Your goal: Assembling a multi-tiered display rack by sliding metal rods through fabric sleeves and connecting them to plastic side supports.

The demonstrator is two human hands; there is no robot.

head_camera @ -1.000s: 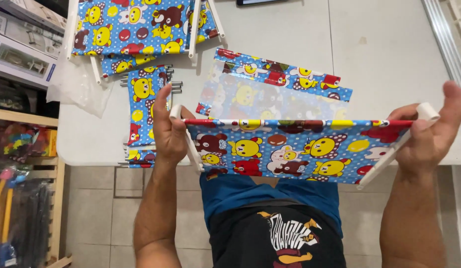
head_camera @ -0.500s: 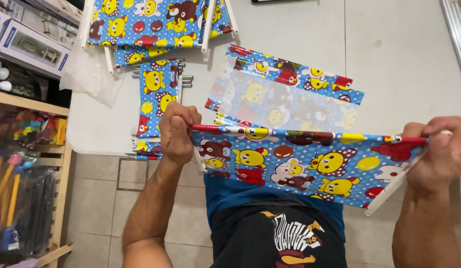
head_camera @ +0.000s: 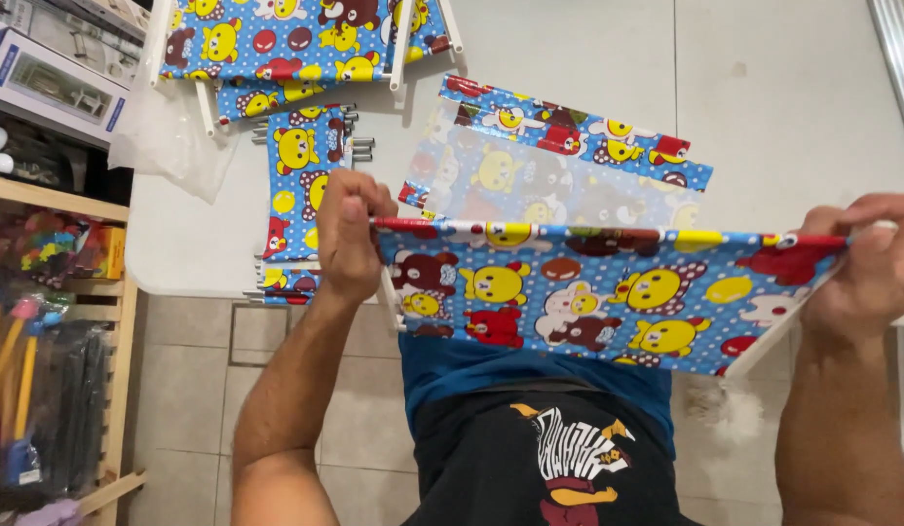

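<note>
Left hand [head_camera: 350,234] and right hand [head_camera: 873,263] each clamped on an end of the cartoon-print fabric panel [head_camera: 608,297], stretched taut above the lap. Pull too hard and a grip may slip, or the white tube [head_camera: 769,341] may slide out. Beyond, on the tabletop [head_camera: 783,107], loose metal rods [head_camera: 359,144] could roll.

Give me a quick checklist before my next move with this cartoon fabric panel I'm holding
1. Left hand gripping the fabric panel at its top edge: ok.
2. Right hand gripping the other end: ok.
3. Top edge stretched straight between the hands: ok.
4. White rod seated in the right hem: cannot tell.
5. Panel clear of the loose printed sheet on the table: ok.
</note>
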